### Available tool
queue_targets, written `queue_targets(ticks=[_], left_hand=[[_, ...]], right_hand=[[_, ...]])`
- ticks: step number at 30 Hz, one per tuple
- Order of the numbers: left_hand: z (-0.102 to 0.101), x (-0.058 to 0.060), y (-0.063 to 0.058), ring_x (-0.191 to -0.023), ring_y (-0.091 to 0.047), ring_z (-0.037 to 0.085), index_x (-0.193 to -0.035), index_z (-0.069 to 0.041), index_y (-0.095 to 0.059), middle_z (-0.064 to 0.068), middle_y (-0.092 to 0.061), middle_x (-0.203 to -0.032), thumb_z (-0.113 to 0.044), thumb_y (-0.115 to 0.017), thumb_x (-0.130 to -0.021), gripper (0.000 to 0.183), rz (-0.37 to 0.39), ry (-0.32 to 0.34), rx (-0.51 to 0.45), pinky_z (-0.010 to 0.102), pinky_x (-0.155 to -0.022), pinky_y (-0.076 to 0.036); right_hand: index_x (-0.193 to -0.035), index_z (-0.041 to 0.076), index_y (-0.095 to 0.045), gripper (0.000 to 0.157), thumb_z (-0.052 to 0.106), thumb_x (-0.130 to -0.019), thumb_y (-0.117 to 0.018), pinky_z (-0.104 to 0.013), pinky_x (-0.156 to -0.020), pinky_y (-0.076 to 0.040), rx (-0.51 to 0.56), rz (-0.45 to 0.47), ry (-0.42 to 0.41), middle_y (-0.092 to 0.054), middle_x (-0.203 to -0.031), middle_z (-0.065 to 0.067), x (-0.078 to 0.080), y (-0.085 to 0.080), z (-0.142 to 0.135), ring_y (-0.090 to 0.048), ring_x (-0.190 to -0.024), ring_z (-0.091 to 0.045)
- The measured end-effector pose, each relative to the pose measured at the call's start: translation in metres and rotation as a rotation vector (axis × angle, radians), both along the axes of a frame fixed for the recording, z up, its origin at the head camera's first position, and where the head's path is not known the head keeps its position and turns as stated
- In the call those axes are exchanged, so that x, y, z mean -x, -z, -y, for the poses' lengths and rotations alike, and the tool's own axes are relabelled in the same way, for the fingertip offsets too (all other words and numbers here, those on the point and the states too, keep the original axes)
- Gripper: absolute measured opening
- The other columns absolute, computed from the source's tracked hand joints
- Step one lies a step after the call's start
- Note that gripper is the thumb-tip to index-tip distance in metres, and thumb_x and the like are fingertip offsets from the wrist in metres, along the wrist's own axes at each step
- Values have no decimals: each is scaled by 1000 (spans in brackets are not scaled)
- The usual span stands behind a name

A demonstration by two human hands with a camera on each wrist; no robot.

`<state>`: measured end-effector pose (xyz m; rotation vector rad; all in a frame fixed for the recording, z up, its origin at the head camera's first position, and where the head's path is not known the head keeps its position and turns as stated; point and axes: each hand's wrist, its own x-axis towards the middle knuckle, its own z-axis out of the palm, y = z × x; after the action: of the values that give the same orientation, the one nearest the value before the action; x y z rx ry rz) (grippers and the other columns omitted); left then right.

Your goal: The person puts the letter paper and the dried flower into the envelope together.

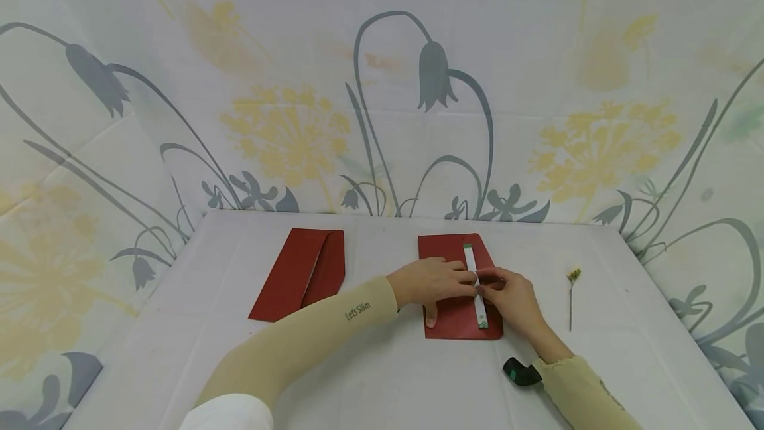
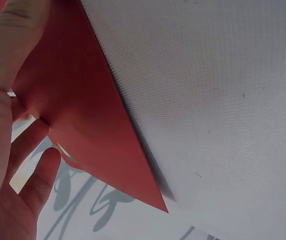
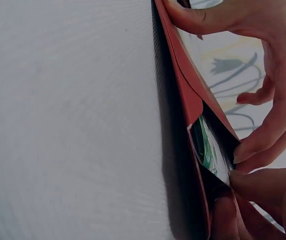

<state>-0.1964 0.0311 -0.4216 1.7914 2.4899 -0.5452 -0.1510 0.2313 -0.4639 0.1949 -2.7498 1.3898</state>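
A red envelope (image 1: pixel 444 324) lies on the table under both hands, flap to the right. A white card with green markings (image 1: pixel 480 316) shows as a strip at its opening; the right wrist view shows the card (image 3: pixel 210 155) inside the pocket. My left hand (image 1: pixel 432 283) lies over the envelope, thumb spread on it, fingertips extended to the card's edge. My right hand (image 1: pixel 507 297) pinches the edge of the envelope's opening, thumb and a curled finger meeting beside the card. The two hands' fingertips are close together there.
Another red envelope (image 1: pixel 292 271) lies at left, flap unfolded, partly behind the left sleeve. A small yellow flower on a thin stem (image 1: pixel 571 297) lies at right. A small black object (image 1: pixel 520 372) is beside the right wrist. A floral backdrop (image 1: pixel 286 138) rises behind the table.
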Motion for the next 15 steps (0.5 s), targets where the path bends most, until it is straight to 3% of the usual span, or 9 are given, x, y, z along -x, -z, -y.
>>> queue_targets(ticks=[15], left_hand=[[3,-2,-2,-131,-38,12,-147,-29,-44,-8,-41,-148,-59,-85,-67,95,33,-43,-24,27,-96,-43]], right_hand=[[-118,-3,-66,29,2,-90,-71,-29,-70,-58,103,63,-19,-69,-107,-18,-3,2,-7,-70,-87,-25]])
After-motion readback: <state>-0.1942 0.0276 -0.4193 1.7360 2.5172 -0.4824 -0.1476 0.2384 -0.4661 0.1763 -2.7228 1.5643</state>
